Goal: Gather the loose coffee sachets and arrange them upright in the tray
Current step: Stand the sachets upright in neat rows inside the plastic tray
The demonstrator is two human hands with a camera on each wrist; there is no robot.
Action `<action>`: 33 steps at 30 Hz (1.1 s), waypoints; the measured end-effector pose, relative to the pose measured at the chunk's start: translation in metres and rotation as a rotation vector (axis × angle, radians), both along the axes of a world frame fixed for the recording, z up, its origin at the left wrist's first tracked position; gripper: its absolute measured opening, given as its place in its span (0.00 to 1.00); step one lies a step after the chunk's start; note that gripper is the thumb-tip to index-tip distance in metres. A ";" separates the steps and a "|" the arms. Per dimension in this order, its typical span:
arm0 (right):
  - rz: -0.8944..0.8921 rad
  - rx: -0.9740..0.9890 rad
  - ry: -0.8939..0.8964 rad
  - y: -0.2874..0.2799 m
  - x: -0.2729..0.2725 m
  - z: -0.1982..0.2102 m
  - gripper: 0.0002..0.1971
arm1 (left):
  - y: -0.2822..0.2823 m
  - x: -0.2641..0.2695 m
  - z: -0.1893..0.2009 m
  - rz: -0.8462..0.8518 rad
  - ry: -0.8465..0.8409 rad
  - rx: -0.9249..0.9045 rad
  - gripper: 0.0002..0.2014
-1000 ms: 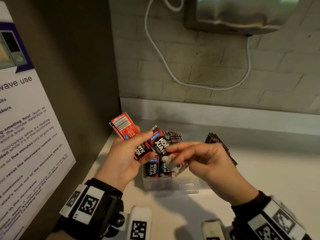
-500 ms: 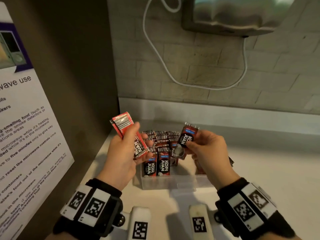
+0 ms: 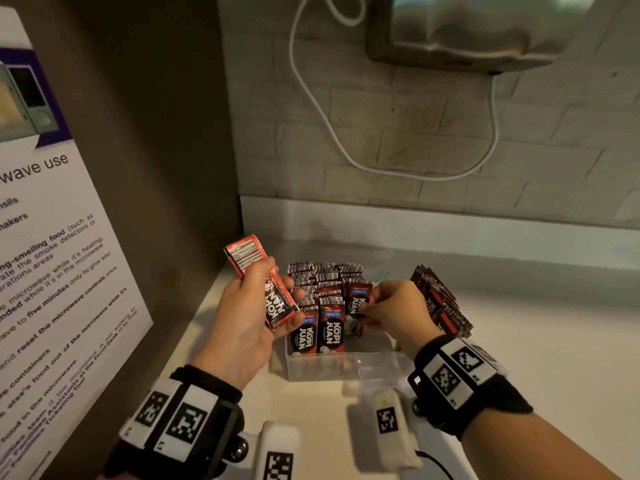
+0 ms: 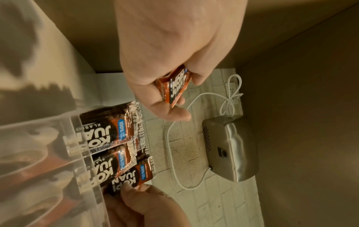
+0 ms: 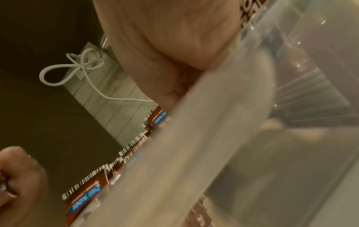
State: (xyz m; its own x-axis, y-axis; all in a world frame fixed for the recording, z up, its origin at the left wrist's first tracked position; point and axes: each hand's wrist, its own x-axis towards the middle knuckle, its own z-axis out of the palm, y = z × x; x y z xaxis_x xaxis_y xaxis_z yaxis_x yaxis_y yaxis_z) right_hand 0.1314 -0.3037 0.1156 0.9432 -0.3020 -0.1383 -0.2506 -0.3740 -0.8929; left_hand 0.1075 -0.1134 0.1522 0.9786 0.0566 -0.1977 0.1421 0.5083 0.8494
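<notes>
The right hand [image 5: 165, 50] is seen only as a blurred palm in the right wrist view; its fingertips are hidden behind the clear tray [image 5: 223, 138] wall. The lower halves of the upright sachets [image 3: 327, 327] are masked by the frosted tray front. The loose pile [image 3: 441, 306] is partly covered by the right wrist. The wall poster [image 3: 52, 254] is cut off at the left edge, and the steel appliance [image 3: 478, 29] at the top.

I see glossy foil sachets [image 3: 330, 329]; clear smooth plastic tray [image 3: 346, 368]; brushed metal dryer [image 3: 478, 29]; rough matt brick wall [image 3: 433, 133]; smooth white counter [image 3: 536, 341]; glossy paper poster [image 3: 52, 254].
</notes>
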 end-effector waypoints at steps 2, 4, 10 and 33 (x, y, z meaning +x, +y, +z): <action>-0.002 0.012 -0.023 0.001 0.001 -0.001 0.13 | 0.001 0.000 -0.001 -0.002 0.000 0.006 0.07; -0.001 0.021 -0.025 0.001 0.002 -0.003 0.13 | 0.001 0.000 -0.001 -0.004 0.001 0.011 0.07; 0.003 0.039 -0.016 0.001 0.004 -0.006 0.13 | 0.002 0.000 -0.002 -0.021 0.012 0.014 0.08; 0.173 -0.326 0.220 0.003 -0.003 0.005 0.18 | -0.005 -0.010 0.004 -0.155 0.001 0.038 0.05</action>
